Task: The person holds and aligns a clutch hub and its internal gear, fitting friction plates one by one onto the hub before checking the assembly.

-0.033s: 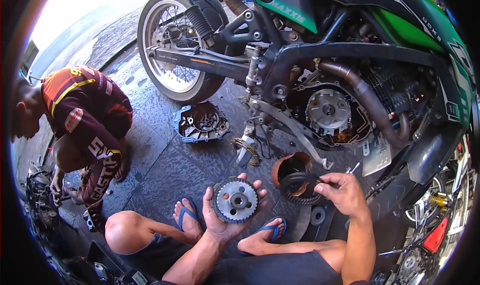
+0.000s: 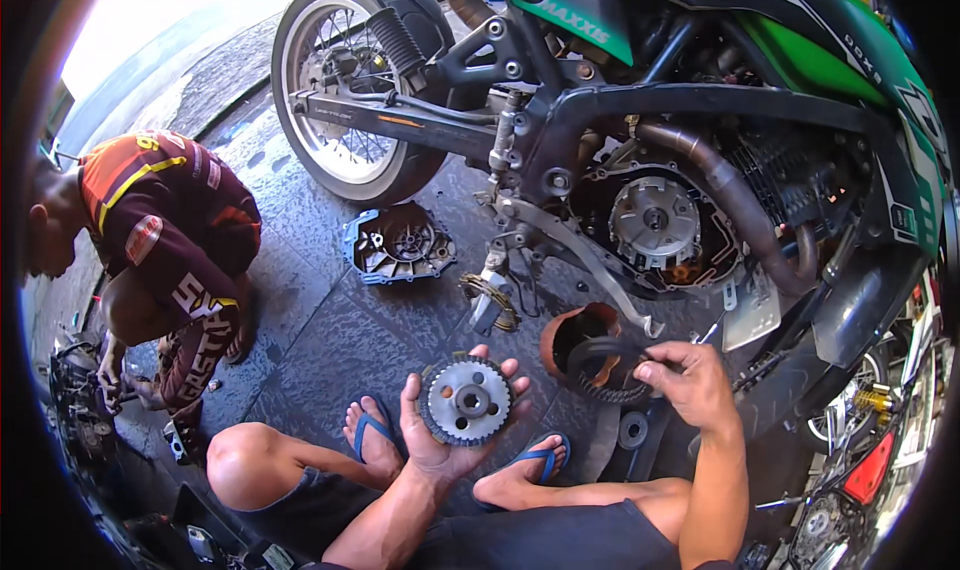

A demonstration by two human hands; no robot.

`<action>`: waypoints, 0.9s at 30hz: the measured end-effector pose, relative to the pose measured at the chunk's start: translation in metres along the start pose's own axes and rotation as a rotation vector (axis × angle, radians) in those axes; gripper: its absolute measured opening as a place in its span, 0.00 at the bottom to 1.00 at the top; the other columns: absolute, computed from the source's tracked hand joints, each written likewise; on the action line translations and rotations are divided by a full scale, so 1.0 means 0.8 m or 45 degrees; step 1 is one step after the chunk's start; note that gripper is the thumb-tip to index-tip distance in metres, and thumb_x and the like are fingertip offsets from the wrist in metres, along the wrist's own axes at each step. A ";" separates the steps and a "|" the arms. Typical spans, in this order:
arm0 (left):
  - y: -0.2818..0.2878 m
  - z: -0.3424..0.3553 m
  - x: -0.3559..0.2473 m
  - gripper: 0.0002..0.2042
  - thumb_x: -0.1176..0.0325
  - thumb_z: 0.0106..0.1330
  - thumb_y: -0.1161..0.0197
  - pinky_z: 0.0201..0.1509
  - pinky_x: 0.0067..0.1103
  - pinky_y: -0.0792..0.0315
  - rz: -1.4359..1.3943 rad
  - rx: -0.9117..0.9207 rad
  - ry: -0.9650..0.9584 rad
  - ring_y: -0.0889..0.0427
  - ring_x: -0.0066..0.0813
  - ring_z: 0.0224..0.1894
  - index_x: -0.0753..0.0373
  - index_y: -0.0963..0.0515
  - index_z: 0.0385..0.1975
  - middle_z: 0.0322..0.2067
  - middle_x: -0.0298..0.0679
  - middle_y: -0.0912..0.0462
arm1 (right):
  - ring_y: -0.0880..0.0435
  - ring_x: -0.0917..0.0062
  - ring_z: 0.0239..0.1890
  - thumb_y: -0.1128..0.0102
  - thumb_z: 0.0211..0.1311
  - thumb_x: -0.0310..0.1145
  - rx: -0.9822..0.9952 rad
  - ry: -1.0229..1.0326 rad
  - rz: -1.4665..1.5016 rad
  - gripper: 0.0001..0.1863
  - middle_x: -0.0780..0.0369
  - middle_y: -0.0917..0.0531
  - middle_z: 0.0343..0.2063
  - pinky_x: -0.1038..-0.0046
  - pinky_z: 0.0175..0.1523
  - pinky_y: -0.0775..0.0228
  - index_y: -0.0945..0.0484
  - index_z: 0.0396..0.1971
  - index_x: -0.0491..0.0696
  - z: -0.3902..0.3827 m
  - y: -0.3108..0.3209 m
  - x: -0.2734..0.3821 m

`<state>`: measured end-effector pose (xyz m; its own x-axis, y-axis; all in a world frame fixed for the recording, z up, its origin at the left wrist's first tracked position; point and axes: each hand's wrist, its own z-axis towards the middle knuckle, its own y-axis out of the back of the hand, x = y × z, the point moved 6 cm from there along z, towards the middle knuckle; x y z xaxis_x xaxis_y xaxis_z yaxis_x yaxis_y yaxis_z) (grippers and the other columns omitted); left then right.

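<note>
On the raised palm of my left hand rests a round metal clutch hub, toothed around its rim and with a splined hole in the middle. My fingers curl around its edge. To the right, my right hand pinches thin dark clutch plates, ring-shaped, between thumb and fingers. They hang over an orange-brown container on the floor, partly covering its mouth. A toothed dark ring shows just below them; whether it is held cannot be made out.
A motorcycle stands ahead, its clutch basket exposed. An engine cover lies on the floor by the rear wheel. Several ring plates hang on the footpeg. At left another person crouches. A small round part lies beside my foot.
The clutch plates in my right hand have tilted and shifted slightly up and to the right. My left hand still holds the clutch hub, nearly unmoved.
</note>
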<state>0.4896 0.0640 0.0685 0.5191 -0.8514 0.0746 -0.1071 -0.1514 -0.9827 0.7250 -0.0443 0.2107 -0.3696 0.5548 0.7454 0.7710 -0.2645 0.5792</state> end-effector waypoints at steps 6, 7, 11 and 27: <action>0.002 -0.002 0.000 0.42 0.29 0.64 0.44 0.71 0.52 0.34 -0.011 -0.035 0.000 0.26 0.58 0.66 0.53 0.33 0.70 0.66 0.53 0.28 | 0.20 0.88 0.33 0.31 0.68 0.30 -0.196 0.023 0.145 0.12 0.66 0.11 0.31 0.81 0.40 0.28 0.13 0.42 0.36 0.025 0.057 -0.040; 0.003 -0.001 0.003 0.41 0.29 0.64 0.45 0.71 0.52 0.34 -0.015 -0.033 0.003 0.26 0.58 0.66 0.53 0.32 0.70 0.66 0.53 0.28 | 0.19 0.87 0.33 0.31 0.68 0.30 -0.195 0.042 0.167 0.12 0.65 0.11 0.31 0.81 0.40 0.28 0.13 0.43 0.36 0.031 0.062 -0.048; -0.001 0.001 0.008 0.41 0.28 0.65 0.47 0.70 0.52 0.33 0.005 -0.063 0.011 0.25 0.57 0.64 0.52 0.32 0.70 0.65 0.54 0.28 | 0.19 0.84 0.35 0.32 0.70 0.33 -0.232 0.106 0.108 0.15 0.64 0.12 0.33 0.78 0.43 0.28 0.14 0.46 0.35 0.053 0.069 -0.070; 0.006 0.004 0.020 0.42 0.28 0.65 0.49 0.70 0.53 0.33 0.020 -0.080 0.050 0.25 0.57 0.65 0.53 0.33 0.70 0.65 0.54 0.29 | 0.17 0.82 0.39 0.31 0.66 0.27 -0.261 0.197 0.025 0.11 0.62 0.12 0.36 0.76 0.46 0.26 0.12 0.45 0.40 0.091 0.060 -0.086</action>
<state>0.5001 0.0515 0.0646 0.4831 -0.8730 0.0672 -0.1684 -0.1680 -0.9713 0.8253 -0.0377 0.1632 -0.4427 0.4252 0.7894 0.6632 -0.4372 0.6074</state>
